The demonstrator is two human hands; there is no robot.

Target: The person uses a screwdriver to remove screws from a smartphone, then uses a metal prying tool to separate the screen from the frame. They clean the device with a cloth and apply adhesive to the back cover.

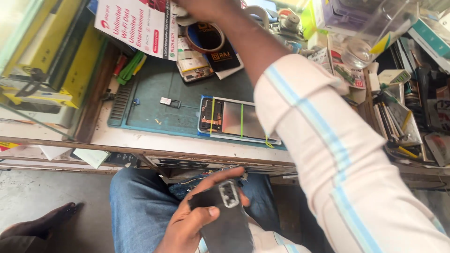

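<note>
The left hand (187,222) was closed around a dark phone back (228,220), thumb laid across it below the pale camera frame, holding it over the lap under the bench edge; the right hand reached to the bench's far end, cut off by the picture's top edge, so its grip could not be told. The work looked partway: the opened phone (234,120), banded in yellow and green, lay bare on the green mat (159,93), back not yet refitted.
</note>
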